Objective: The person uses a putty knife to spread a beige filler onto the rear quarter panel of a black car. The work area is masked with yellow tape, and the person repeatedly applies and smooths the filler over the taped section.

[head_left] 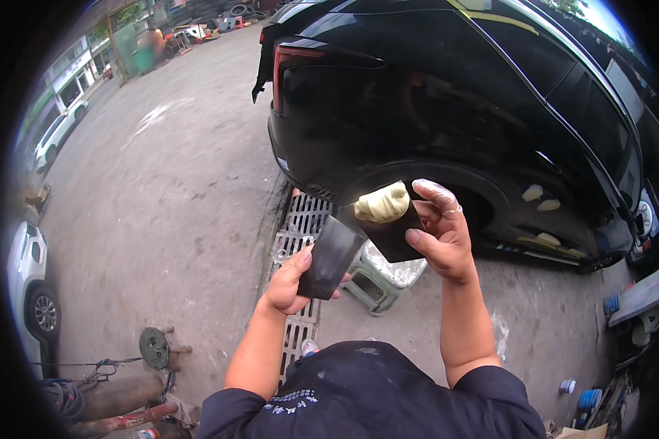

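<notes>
My left hand [288, 284] grips a dark, flat putty spreader [331, 257], its broad face turned up and bare. My right hand [449, 238] pinches a second black spreader [394, 240] between thumb and fingers; white residue coats the index fingertip. A thick lump of pale yellow putty [383, 205] sits along that spreader's upper edge. The two spreaders are close together in front of me. Just beyond them stands a black car [344, 110], its rear wheel arch nearest my right hand. Pale putty patches [532, 192] show on its side, farther right.
Below the spreaders is a small greenish stool [377, 285] with a white-smeared top. A drain grate [298, 333] runs along the concrete. Cylinders and hoses [113, 399] lie lower left, near a white car [33, 293]. A board [644, 294] and tape rolls [589, 399] are at right.
</notes>
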